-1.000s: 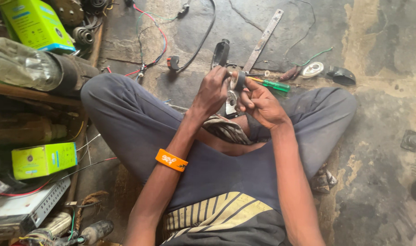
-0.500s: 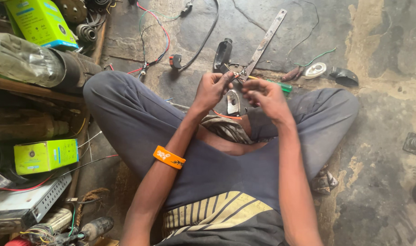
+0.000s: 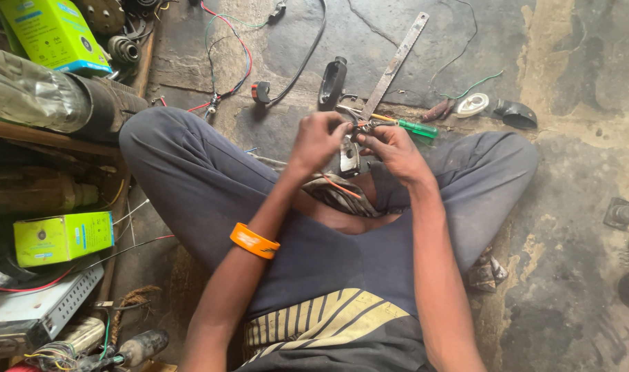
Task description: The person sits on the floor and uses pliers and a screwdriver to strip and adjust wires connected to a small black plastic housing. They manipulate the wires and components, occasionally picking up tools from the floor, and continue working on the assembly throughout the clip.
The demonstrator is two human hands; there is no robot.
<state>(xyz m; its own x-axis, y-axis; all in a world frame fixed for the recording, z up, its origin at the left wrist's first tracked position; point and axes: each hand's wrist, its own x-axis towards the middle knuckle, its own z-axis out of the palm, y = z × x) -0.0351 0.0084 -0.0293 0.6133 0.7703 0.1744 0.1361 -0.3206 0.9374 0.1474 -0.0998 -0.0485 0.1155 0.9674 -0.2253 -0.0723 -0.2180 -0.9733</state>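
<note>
Both hands pinch a small metal part (image 3: pixel 349 153) over the lap of a person sitting cross-legged on the concrete floor (image 3: pixel 569 207).

Part sits between the knees, partly hidden by fingers; a thin orange wire (image 3: pixel 340 187) trails from under it. Left hand (image 3: pixel 319 140) curled, fingertips pressed on the part's top edge; orange wristband (image 3: pixel 254 241) on that forearm. Right hand (image 3: pixel 390 148) curled too, thumb and fingers closed on a small dark bit at the part's upper right, exact grip can't be told. Just beyond the hands: green-handled screwdriver (image 3: pixel 411 125), metal ruler (image 3: pixel 395 64) lying diagonal, black handle piece (image 3: pixel 332 83). Farther right, a white tape roll (image 3: pixel 473 105). Left side: green boxes (image 3: pixel 63 238), loose wires, clutter on a shelf.
</note>
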